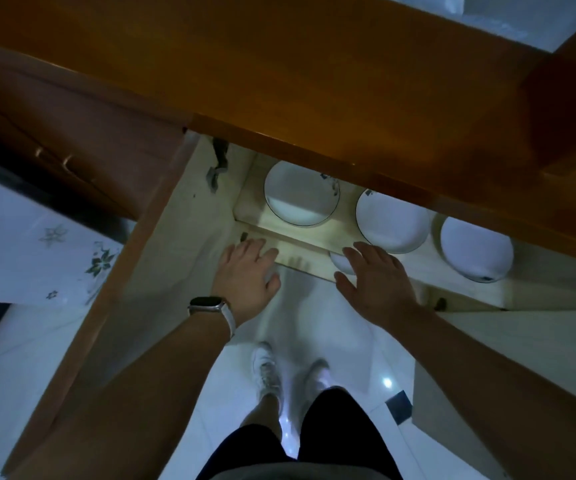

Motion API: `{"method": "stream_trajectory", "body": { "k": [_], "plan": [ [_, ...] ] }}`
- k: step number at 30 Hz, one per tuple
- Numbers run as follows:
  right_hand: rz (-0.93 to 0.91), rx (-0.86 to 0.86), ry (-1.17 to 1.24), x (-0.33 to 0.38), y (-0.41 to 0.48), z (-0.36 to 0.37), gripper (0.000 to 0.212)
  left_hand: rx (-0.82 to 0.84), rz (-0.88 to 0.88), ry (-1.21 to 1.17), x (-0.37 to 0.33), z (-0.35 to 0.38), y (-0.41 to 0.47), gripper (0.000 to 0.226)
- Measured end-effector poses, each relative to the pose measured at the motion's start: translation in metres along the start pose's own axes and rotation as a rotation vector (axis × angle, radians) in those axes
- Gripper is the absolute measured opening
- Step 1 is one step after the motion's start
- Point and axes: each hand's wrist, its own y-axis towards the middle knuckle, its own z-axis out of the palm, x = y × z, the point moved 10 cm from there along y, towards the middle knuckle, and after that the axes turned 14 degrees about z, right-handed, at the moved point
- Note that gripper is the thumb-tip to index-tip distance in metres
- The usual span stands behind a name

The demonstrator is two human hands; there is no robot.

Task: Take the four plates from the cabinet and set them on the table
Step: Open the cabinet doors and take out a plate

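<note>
three white plates lie flat in a row on the upper shelf (317,233) of the open cabinet (279,98): left plate (300,194), middle plate (393,223), right plate (475,249), each thinly dark-rimmed. a fourth plate (342,265) shows partly on the shelf below.

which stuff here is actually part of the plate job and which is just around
Part of the job:
- left plate, middle plate, right plate on the cabinet shelf
- a fourth plate below, mostly hidden by the right hand
- left hand, open and empty
- open cabinet door

Just around:
- watch
- floral cloth
- white shoes
</note>
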Motion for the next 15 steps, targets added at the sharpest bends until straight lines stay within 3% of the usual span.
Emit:
{"method": "stream_trajectory", "body": {
  "k": [10,15],
  "plan": [
    [0.048,0.104,0.025,0.006,0.080,0.067,0.055,0.003,-0.030,0.014,0.057,0.046,0.072,0.059],
    [0.179,0.173,0.170,-0.003,0.122,0.106,0.053,0.002,-0.210,-0.105,0.092,0.073,0.103,0.051]
  ]
}}
